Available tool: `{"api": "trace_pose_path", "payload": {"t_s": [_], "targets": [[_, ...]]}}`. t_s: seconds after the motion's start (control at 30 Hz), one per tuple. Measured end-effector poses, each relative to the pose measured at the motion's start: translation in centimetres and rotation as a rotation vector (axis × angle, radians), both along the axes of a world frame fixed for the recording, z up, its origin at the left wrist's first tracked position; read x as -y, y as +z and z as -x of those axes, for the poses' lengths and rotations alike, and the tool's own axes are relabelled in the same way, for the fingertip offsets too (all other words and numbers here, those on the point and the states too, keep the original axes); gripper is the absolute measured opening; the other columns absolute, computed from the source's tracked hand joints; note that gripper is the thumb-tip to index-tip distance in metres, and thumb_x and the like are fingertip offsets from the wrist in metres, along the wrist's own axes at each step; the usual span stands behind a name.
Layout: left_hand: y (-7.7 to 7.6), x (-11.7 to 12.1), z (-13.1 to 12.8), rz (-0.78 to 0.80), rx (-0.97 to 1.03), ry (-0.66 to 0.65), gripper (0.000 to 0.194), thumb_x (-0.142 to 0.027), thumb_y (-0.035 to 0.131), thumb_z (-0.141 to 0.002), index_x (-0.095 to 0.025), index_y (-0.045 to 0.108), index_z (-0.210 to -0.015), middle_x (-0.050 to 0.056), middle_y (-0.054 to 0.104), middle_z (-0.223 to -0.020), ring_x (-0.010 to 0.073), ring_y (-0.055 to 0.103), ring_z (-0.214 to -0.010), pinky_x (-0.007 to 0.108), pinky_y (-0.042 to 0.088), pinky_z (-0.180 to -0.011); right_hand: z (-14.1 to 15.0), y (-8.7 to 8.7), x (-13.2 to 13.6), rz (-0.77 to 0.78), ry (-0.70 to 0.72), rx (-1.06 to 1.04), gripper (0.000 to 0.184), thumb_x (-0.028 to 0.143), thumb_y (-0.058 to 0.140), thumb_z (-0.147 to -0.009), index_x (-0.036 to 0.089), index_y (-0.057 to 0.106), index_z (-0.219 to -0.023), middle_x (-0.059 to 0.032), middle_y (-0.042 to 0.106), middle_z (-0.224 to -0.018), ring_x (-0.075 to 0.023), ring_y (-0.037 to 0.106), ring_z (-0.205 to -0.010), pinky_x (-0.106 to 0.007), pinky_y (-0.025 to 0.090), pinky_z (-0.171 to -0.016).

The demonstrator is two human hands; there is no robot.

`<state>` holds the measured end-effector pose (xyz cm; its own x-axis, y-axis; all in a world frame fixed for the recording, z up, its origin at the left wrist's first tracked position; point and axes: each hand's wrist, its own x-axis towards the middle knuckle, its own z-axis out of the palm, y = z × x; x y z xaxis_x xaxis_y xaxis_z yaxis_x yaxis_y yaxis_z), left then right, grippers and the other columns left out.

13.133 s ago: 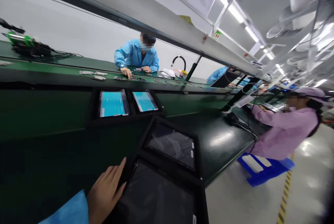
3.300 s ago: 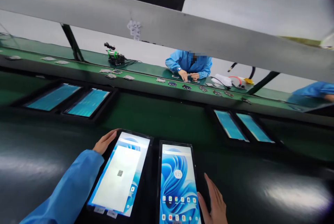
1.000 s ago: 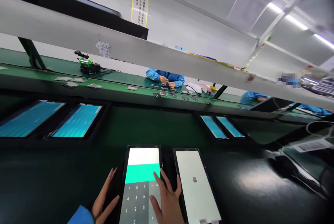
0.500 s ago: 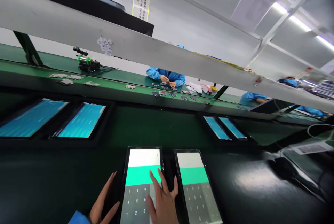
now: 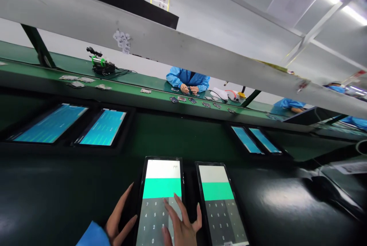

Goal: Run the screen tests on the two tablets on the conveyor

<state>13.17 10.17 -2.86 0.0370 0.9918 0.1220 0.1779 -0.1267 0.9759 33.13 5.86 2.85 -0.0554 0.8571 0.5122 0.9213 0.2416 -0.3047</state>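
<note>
On worktop point(image 5: 57, 196): left tablet point(image 5: 160, 169), right tablet point(image 5: 215, 173), both showing keypads point(image 5: 220, 219)
Right hand point(image 5: 180, 225): fingers spread on left tablet
Left hand point(image 5: 120, 223): open, empty, beside left tablet

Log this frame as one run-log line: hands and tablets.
left hand: beside left tablet | right hand: on its keypad | right tablet: keypad showing
</note>
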Motion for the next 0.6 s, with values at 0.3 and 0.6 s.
{"api": "trace_pose_path", "payload": {"t_s": [0.3, 0.6], "targets": [[0.4, 0.0, -0.2, -0.071, -0.086, 0.001, 0.057, -0.041, 0.049, -0.085, -0.035, 0.03, -0.139, -0.001, 0.035, -0.146, 0.0253, 0.029, -0.136, 0.05, 0.019, -0.113, 2.5, -2.0, -0.9, -0.054, 0.109, -0.025, 0.047, 0.044, 0.033, -0.095, 0.029, 0.032, -0.14, 0.0012, 0.058, -0.122, -0.0222, 0.053, -0.114, -0.048, -0.009, -0.111], [0.7, 0.4, -0.2, -0.087, -0.168, -0.022, 0.057, -0.041, 0.043, -0.087, -0.04, 0.022, -0.14, -0.004, 0.028, -0.149, 0.0242, 0.026, -0.137, 0.05, 0.018, -0.113, 0.8, 1.3, -1.6, -0.022, -0.006, -0.021, 0.042, 0.045, 0.033, -0.097, 0.029, 0.04, -0.135, -0.0017, 0.05, -0.132, -0.0234, 0.055, -0.112, -0.05, -0.008, -0.11]]}}
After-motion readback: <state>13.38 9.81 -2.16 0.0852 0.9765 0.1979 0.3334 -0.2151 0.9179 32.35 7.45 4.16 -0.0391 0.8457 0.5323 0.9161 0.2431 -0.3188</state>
